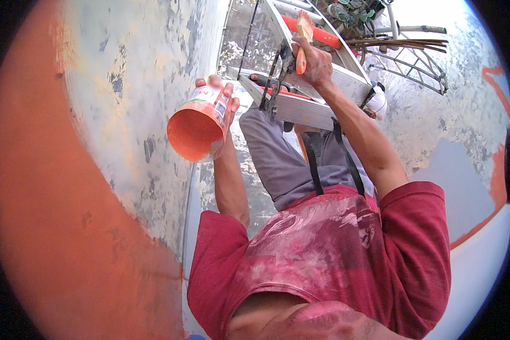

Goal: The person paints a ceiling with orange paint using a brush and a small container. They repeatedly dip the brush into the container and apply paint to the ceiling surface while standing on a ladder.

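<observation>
My left hand (231, 102) is wrapped round a paint can (201, 119) with a pale printed label and orange smears on its side. The can is tilted, so its round mouth and orange-coated inside show. In my right hand (317, 65) is a paintbrush (304, 35), its orange-stained handle pointing down and its bristles up. That hand is at the upper part of an aluminium stepladder (311, 110), beside a dark hinge bar; whether it also touches the ladder I cannot tell.
To the left rises a wall with wet-looking orange paint (68, 226) and a patchy grey-white area (136, 107). Beyond the ladder are potted plants (351, 14), thin sticks (399, 43) and a metal frame (422, 68). Another wall (459, 187) with orange edging stands at the right.
</observation>
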`<control>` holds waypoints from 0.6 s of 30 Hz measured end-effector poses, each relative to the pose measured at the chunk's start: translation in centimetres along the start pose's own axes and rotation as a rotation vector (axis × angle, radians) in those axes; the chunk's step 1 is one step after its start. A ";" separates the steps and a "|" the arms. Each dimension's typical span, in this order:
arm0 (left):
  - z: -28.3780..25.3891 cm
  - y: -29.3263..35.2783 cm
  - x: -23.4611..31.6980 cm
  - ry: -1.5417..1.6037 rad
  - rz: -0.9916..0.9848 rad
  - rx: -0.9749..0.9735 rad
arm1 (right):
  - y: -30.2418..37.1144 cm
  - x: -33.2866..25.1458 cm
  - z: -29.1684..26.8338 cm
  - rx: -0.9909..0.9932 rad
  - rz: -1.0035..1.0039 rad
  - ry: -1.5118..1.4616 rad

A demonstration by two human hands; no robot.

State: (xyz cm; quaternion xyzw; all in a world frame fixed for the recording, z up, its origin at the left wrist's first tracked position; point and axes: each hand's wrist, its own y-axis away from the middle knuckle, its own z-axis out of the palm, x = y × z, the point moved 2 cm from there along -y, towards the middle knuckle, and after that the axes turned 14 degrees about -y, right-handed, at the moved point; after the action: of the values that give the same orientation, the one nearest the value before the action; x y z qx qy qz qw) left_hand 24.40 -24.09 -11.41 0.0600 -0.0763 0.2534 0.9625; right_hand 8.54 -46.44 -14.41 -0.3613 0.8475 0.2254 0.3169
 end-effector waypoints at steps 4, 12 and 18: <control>-0.2 0.7 -0.1 -0.014 0.032 0.024 | 0.4 0.7 0.2 -0.034 0.024 0.015; -4.3 2.5 -0.5 0.053 0.088 0.062 | 0.2 0.4 0.1 -0.010 -0.037 0.002; -6.8 2.5 -1.0 0.072 0.144 0.064 | 0.2 0.5 0.0 -0.044 -0.063 -0.007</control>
State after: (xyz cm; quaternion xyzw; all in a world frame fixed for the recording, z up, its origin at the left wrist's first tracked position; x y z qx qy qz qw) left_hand 23.14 -21.38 -18.10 0.0758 -0.0377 0.3262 0.9415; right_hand 8.11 -46.59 -14.74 -0.3938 0.8294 0.2351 0.3189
